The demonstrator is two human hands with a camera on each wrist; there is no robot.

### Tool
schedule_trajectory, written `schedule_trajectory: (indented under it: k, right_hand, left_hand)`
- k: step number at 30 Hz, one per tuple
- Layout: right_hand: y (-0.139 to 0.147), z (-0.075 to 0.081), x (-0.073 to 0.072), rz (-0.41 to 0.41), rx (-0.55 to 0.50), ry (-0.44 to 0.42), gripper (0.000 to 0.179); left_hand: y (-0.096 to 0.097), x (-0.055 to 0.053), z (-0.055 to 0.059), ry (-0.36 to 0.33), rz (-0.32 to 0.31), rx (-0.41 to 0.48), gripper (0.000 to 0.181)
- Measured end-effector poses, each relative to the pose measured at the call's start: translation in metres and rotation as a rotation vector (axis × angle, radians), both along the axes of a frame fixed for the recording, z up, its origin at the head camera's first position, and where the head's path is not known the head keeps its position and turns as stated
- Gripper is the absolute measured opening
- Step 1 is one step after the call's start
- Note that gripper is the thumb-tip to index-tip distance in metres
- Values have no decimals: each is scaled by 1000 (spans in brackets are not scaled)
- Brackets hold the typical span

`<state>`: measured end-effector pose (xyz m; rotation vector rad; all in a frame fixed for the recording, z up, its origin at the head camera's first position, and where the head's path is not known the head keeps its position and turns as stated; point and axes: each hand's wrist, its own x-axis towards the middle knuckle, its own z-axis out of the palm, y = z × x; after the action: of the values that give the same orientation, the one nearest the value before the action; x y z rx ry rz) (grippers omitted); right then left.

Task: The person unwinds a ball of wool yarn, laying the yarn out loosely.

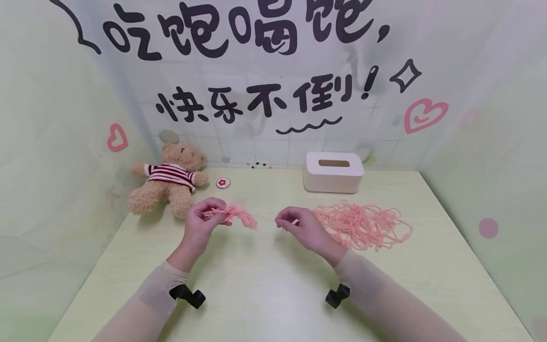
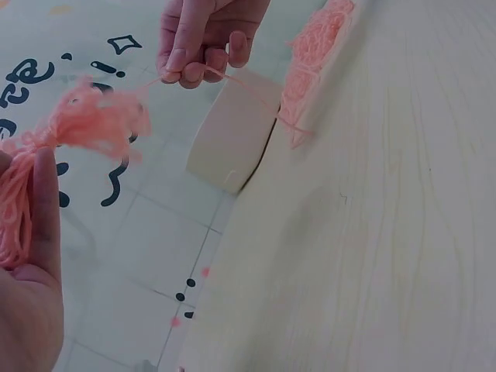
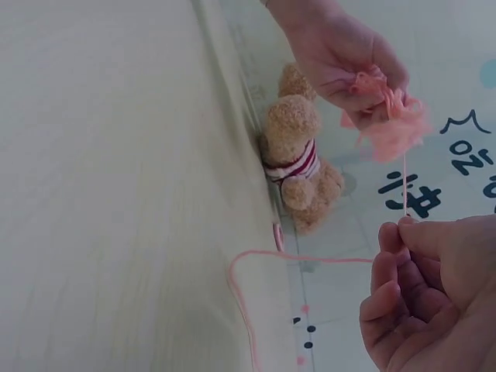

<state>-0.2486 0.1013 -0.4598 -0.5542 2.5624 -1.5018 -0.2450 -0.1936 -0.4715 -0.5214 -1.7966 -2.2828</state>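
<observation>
My left hand (image 1: 204,219) grips a bundle of pink yarn (image 1: 232,212) above the table, its loose looped end sticking out to the right past the fingers. In the left wrist view the bundle (image 2: 97,124) is gathered narrow near the fingertips and fans out beyond them. My right hand (image 1: 306,229) pinches a single pink strand (image 3: 404,182) between thumb and index finger. That strand runs taut from the bundle to the pinch, then hangs in a slack curve on the other side. To the right, a loose tangled heap of pink yarn (image 1: 363,225) lies on the table.
A teddy bear (image 1: 171,178) in a striped shirt leans at the back left. Beside it is a small round badge (image 1: 223,183) with a red flower. A white tissue box (image 1: 333,173) stands at the back right, behind the yarn heap. Printed cloth walls surround the table (image 1: 265,294).
</observation>
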Motion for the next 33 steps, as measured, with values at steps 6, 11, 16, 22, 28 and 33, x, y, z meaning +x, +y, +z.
schedule_trajectory:
  k: [6,11,16,22,28,33]
  right_hand:
    - [22,1,-8,-66,28,18,13]
    - [41,-4,-16,-111,49,5,14]
    - [61,-13,-24,-166,84,-32,19]
    - [85,-24,-39,-203,162,-50,16]
    - [106,-27,-51,-225,83,-211,24]
    - [124,-26,-62,-307,126,-251,26]
  left_hand:
    - [-4,2,1,-6,5,24,29]
    - [-10,1,3,-7,39,26,30]
    - [-15,0,4,10,62,37,32]
    - [-22,1,8,22,67,34,32]
    - [-32,3,14,5,128,28,30]
    - [-38,4,17,-17,158,37,27]
